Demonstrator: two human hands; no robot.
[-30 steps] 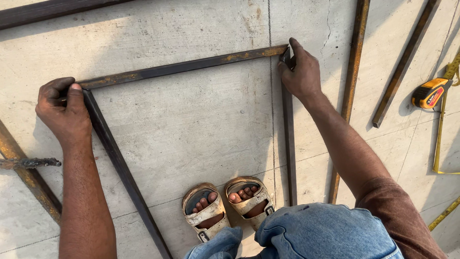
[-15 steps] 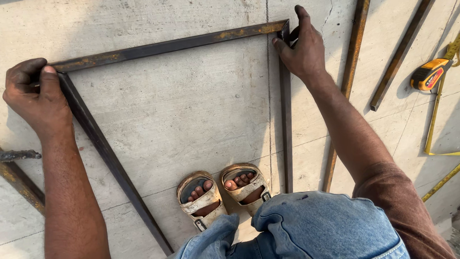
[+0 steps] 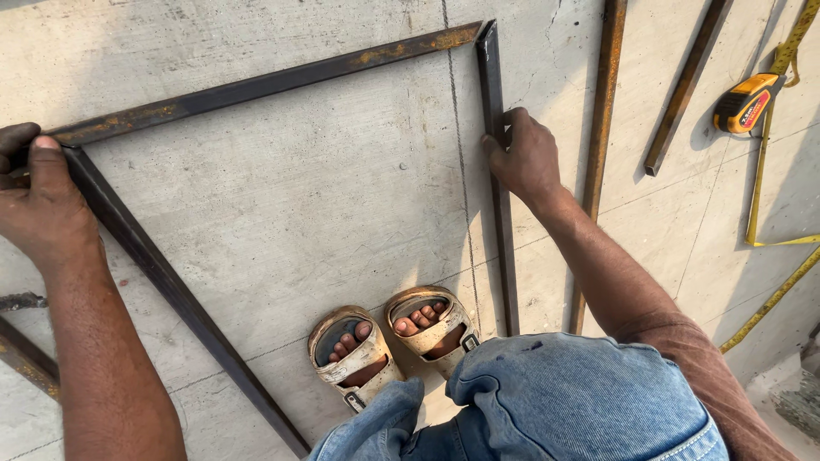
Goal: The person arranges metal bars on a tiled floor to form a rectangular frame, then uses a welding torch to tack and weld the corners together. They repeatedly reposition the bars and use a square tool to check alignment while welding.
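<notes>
Three rusty steel bars lie on the concrete floor as an open frame: a top bar, a left bar slanting down to the right, and a right bar running towards me. My left hand grips the far-left corner where the top and left bars meet, thumb pressed on the joint. My right hand holds the right bar a little below the top right corner, fingers wrapped over it. My sandalled feet stand inside the frame, with my denim-clad knees below.
Two more rusty bars lie to the right of the frame. An orange and black tape measure rests at the upper right with its yellow tape pulled out. More steel pieces lie at the left edge.
My right hand has slid down from the top right corner to a spot lower on the right bar. My left hand stays on the left corner. The view has shifted slightly.
</notes>
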